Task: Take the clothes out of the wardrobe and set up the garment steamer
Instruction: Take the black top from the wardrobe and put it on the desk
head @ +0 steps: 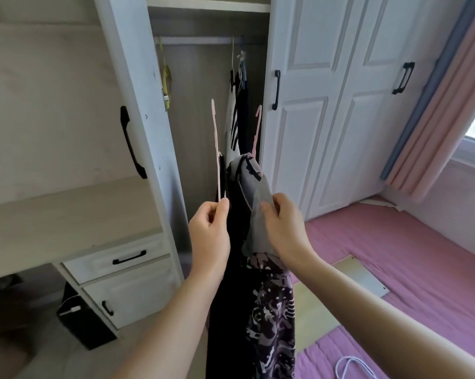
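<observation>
The white wardrobe (195, 77) stands open ahead, its rail holding a yellow hanger (165, 75) on the left and a white and a dark garment (237, 116) on the right. My left hand (210, 233) pinches a pink hanger (216, 149) with a black garment (228, 310) hanging from it. My right hand (283, 225) grips a grey garment (254, 203) that sits on a second pink hanger (257, 129). A purple patterned garment (272, 318) hangs below my right hand. No steamer is in view.
The open wardrobe door (138, 119) with a black handle stands at the left, beside a desk with drawers (116, 258). Closed doors (340, 105) are on the right. A bed with a pink sheet (408, 255), a wooden board (362, 277) and a white cable (351, 365) lies at lower right.
</observation>
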